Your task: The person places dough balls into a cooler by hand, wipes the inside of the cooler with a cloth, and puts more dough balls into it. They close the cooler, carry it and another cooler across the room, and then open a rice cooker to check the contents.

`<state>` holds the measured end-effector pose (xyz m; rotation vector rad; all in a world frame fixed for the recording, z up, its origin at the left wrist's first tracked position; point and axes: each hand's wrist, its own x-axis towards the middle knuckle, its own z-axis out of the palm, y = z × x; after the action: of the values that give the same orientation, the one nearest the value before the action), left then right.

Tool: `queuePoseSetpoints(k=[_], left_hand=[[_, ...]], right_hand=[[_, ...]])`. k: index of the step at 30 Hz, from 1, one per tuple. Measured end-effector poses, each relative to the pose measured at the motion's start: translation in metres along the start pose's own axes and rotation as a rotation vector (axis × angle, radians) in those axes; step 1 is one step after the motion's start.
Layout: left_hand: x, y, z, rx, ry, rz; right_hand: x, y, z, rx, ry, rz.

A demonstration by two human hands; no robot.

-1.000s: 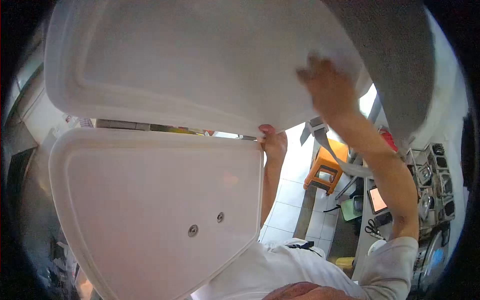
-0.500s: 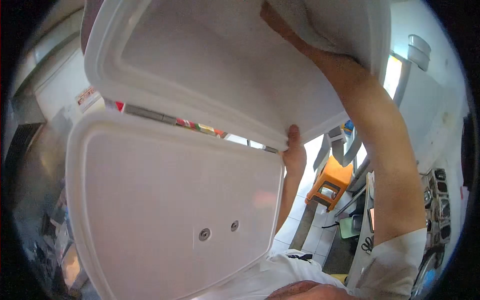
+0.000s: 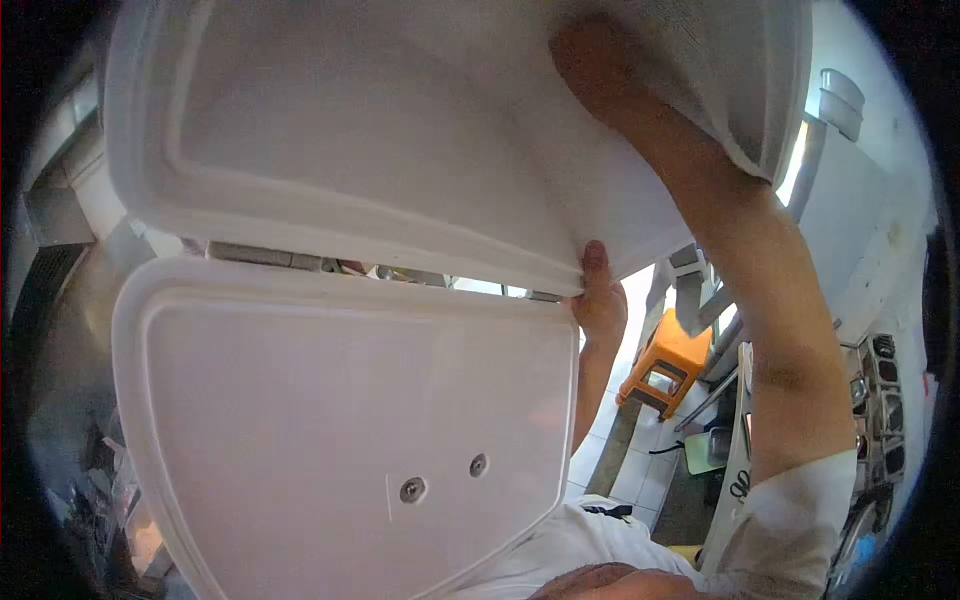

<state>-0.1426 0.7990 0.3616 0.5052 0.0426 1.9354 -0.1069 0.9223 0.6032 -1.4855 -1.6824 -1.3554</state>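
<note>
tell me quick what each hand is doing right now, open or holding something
Left hand: closed on the rim of the white box.
Right hand: inside the box, fingers hidden; open or closed cannot be told.

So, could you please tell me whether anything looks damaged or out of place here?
Nothing looks clearly spilled or damaged. Mildly odd: the white box appears tipped, its open mouth facing the camera rather than upward, with the left hand holding its edge and the right hand inside.
</note>
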Motion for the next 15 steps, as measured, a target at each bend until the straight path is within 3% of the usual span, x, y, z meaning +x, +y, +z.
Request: queuePoseSetpoints(k=[1,4,6,8,10,12,14,15], left_hand=[[-0.003,0.003,0.003,-0.013,-0.019,-0.008],[0.004,-0.007,-0.008,0.22,-0.062,0.306],[0.006,-0.006,0.006,0.22,-0.043,0.302],[0.001,0.003,0.013,0.012,0.035,-0.038],[0.015,-0.021,-0.037,0.526,-0.164,0.171],[0.024,-0.023,-0.033,0.624,-0.264,0.258],[0.021,-0.025,-0.027,0.333,-0.227,0.169],[0.019,-0.025,-0.028,0.194,-0.192,0.113]], right_hand=[[-0.001,0.002,-0.006,0.012,0.003,0.006],[0.003,0.005,-0.01,0.077,-0.039,0.037],[0.007,0.013,-0.014,0.125,-0.073,0.03],[0.005,0.012,-0.016,0.181,-0.109,0.027],[0.001,0.001,-0.024,0.221,-0.106,0.037],[-0.005,0.006,-0.039,0.206,-0.062,0.05],[0.001,0.048,-0.018,0.029,-0.107,-0.127],[0.002,0.051,-0.013,0.018,-0.125,-0.122]])
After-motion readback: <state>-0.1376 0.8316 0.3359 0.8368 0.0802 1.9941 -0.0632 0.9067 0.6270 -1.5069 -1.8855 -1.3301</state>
